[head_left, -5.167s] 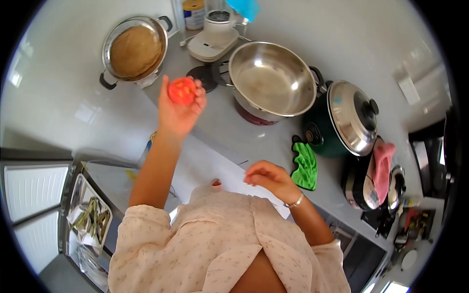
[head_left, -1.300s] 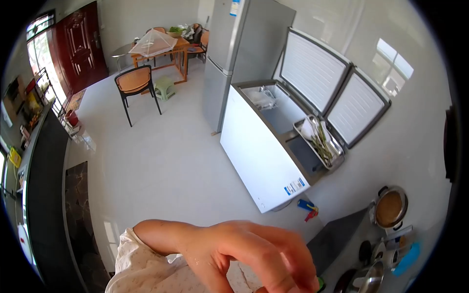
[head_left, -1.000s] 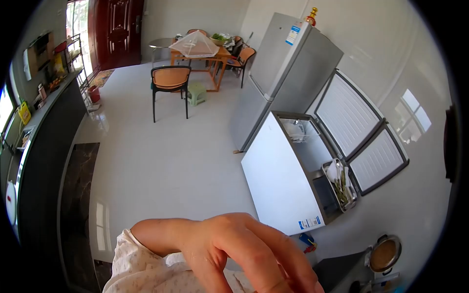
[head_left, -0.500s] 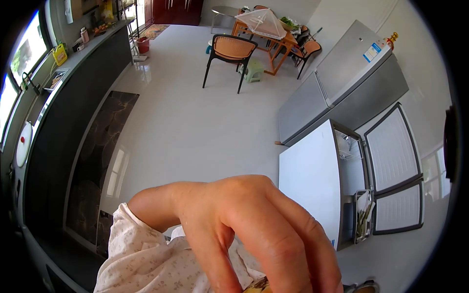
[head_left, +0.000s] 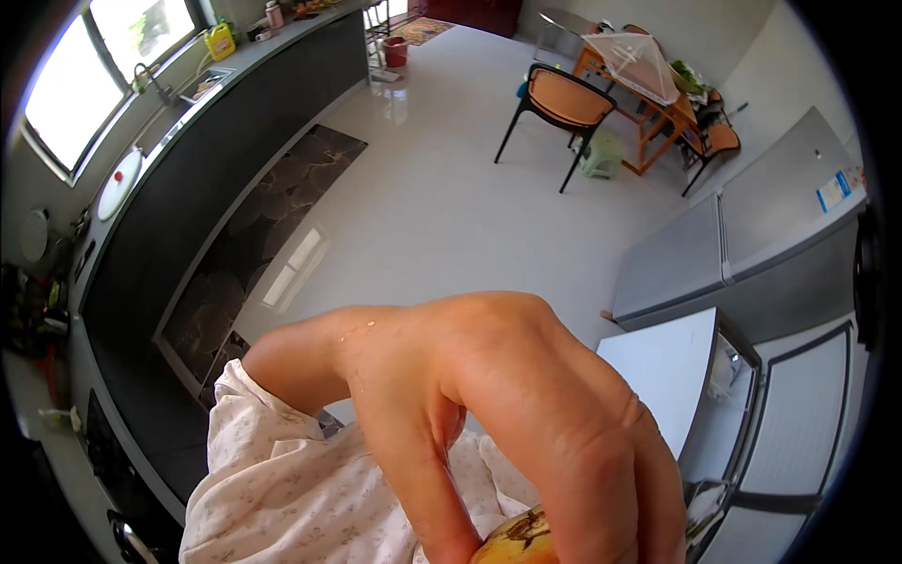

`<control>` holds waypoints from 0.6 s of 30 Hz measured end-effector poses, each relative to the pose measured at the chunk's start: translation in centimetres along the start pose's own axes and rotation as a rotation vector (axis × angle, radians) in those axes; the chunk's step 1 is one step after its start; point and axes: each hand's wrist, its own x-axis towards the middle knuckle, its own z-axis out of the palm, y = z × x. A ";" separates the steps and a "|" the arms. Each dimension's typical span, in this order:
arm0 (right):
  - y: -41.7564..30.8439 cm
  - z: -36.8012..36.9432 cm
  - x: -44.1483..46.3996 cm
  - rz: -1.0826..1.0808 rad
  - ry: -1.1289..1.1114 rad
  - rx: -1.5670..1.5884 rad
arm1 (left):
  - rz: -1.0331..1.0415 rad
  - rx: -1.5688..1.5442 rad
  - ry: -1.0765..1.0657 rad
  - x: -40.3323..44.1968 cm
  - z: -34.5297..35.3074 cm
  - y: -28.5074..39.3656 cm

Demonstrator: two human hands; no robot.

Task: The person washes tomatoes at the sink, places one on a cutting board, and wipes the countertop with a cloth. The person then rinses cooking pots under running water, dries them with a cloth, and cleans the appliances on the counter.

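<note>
My left hand [head_left: 526, 395] reaches across the bottom of the view, wrist bent and back of the hand up. Its thumb and fingers are closed around a rounded, yellow-orange item with brown streaks [head_left: 521, 538], like a piece of fruit. Most of that item is hidden by the fingers and the lower edge of the frame, so its exact kind cannot be told. Small wet-looking spots show on the wrist. A pale, small-patterned garment [head_left: 310, 489] lies below the forearm. My right hand is out of view.
A long dark counter [head_left: 216, 169] with a sink [head_left: 205, 86] runs along the left. At the right stand a grey refrigerator [head_left: 672, 246] and a white chest freezer [head_left: 658, 362] with its lid [head_left: 799, 414] raised. Farther back are a chair [head_left: 568, 97] and a green stool [head_left: 601, 155].
My head's view has turned left, so the room sits farther right in the frame. More of the yellow-orange item shows beneath my left hand, which keeps its grip.
</note>
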 end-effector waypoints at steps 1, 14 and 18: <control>-1.7 0.7 1.3 -0.008 -0.026 0.012 | -0.012 0.033 0.004 0.0 -0.5 -0.2; -13.4 12.6 16.6 -0.111 -0.354 -0.076 | -0.070 0.372 0.119 -2.2 -8.7 8.0; -18.0 19.4 17.8 -0.187 -0.371 -0.187 | -0.129 0.393 0.264 -5.0 -13.4 13.0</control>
